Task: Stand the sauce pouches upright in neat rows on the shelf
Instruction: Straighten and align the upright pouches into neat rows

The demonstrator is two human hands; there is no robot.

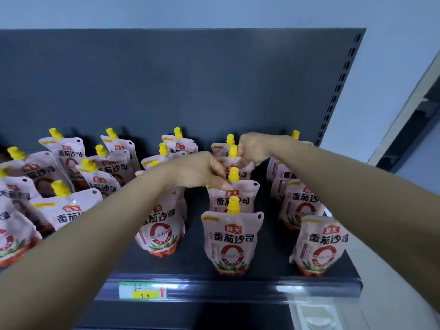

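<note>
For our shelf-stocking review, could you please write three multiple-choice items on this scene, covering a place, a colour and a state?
1. Where is the price label?
A. on the shelf's front edge
B. on the back panel
C. on a pouch

2. What colour are the pouch caps?
A. red
B. yellow
C. green

3. How does the front pouch of the middle row stand?
A. flat on its face
B. upside down
C. upright

Answers:
1 A, it sits in the rail along the shelf front.
2 B, every visible spout is yellow.
3 C, its cap points up, while the left hand and right hand work on pouches behind it.
</note>
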